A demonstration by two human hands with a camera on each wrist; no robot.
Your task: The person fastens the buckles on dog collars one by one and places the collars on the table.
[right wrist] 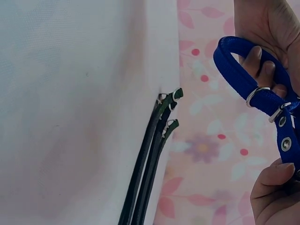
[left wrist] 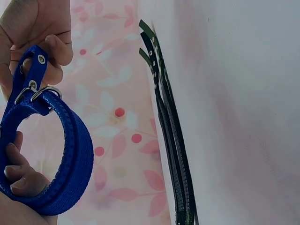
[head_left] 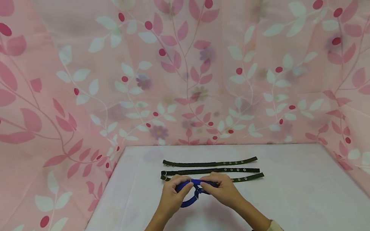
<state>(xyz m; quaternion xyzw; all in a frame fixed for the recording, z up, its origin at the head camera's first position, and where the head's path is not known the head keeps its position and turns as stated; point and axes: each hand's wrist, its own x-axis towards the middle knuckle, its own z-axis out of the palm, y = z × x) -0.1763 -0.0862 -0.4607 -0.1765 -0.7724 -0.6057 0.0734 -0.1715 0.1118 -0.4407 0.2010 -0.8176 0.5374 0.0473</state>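
A blue collar (head_left: 189, 202) is held up between both hands over the near part of the table. Its webbing is bent into a loop (left wrist: 77, 154), closed by a metal buckle with a D-ring (right wrist: 257, 96) beside it. My left hand (head_left: 174, 194) grips the looped band, with its fingertips showing inside the loop in the left wrist view. The eyelet end (right wrist: 286, 143) runs through the buckle, and my right hand (head_left: 226, 191) pinches it. Both thumbs lie on the near side of the collar in the head view.
Three dark collars (head_left: 211, 163) with metal eyelets lie side by side across the white table (head_left: 300, 194), just beyond the hands. Pink leaf-patterned cloth (head_left: 183, 73) hangs behind the table and along its sides.
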